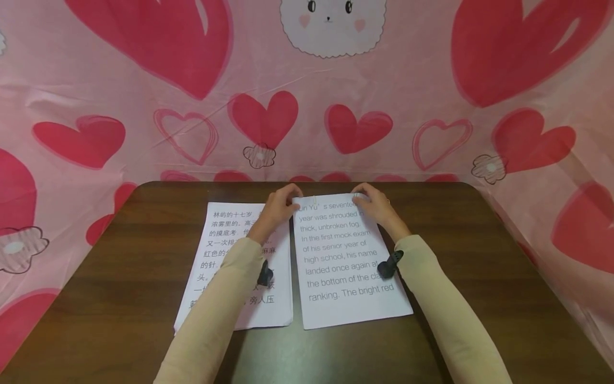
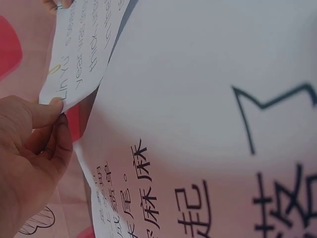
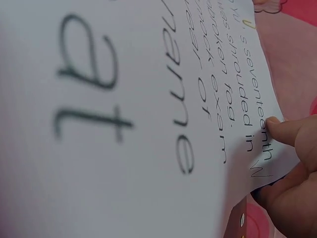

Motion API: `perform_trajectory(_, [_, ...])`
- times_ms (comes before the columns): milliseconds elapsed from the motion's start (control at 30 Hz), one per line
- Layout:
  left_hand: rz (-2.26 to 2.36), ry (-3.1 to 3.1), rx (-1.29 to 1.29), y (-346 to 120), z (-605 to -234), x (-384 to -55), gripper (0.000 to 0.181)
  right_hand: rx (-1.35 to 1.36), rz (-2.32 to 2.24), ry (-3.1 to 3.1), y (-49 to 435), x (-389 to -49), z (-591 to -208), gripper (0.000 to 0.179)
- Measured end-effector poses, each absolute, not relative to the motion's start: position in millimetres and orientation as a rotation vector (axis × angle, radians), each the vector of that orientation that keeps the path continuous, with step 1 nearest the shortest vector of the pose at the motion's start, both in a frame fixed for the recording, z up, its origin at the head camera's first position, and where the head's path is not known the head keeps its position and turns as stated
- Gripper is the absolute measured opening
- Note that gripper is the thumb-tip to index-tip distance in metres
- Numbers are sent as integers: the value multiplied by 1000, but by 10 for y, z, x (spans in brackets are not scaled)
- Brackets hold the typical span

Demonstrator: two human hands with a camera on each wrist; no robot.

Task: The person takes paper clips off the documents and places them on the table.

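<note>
A sheet printed with English text [image 1: 352, 306] is held at its top edge by both hands. My left hand [image 1: 283, 204] pinches its top left corner, with the thumb on the printed side in the left wrist view. At the top right corner, my right hand [image 1: 376, 205] pinches it, thumb in front [image 3: 280, 130]. A yellow paper clip [image 1: 314, 200] sits on the top edge, nearer the left hand. Beside the right thumb shows a small dark zigzag shape [image 3: 261, 171]. Left of this sheet lies paper with Chinese text [image 1: 283, 314], partly hidden by my left forearm.
Both papers are over a dark brown wooden table [image 1: 120, 298]. Behind it hangs a pink cloth [image 1: 307, 80] with red hearts, which also runs along both sides. A black device is strapped at the left wrist [image 1: 265, 273] and another at the right wrist [image 1: 390, 265].
</note>
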State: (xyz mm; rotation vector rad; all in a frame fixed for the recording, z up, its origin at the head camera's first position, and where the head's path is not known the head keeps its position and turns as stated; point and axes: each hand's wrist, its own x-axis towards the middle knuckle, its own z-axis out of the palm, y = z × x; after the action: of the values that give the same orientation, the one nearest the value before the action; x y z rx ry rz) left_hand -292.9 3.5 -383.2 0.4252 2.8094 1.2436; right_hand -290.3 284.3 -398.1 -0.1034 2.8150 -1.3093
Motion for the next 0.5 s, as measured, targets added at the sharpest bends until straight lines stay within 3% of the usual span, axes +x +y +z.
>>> perform_trajectory(500, [1273,2776,458,44,-3836,-2953,22,-10,-1515,2756,2851,-2915,-4016,27])
